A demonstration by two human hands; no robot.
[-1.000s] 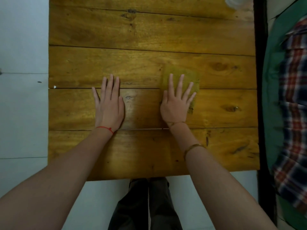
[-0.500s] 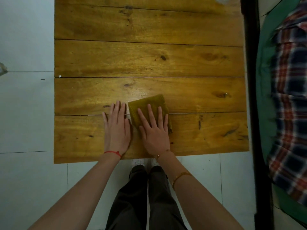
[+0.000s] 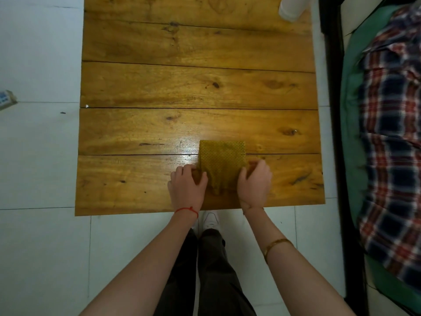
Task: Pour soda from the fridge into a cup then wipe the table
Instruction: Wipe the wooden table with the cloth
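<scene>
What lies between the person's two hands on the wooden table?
In the head view, the yellow-green cloth lies between the left hand and the right hand on the table; both hands grip its near edges.

The surface is honey-gold planked wood with dark brown knots and black seams between the boards, glossy white where light catches it just left of the cloth. That cloth is mustard-olive with a fine dotted weave. Right of the surface, a blanket shows a navy, red and white plaid over a green bed cover. The floor is pale bluish-white tile with thin grey lines. At the surface's far right corner stands a white cup. The left wrist wears a red string, the right a gold bangle. The trousers are dark grey.
</scene>
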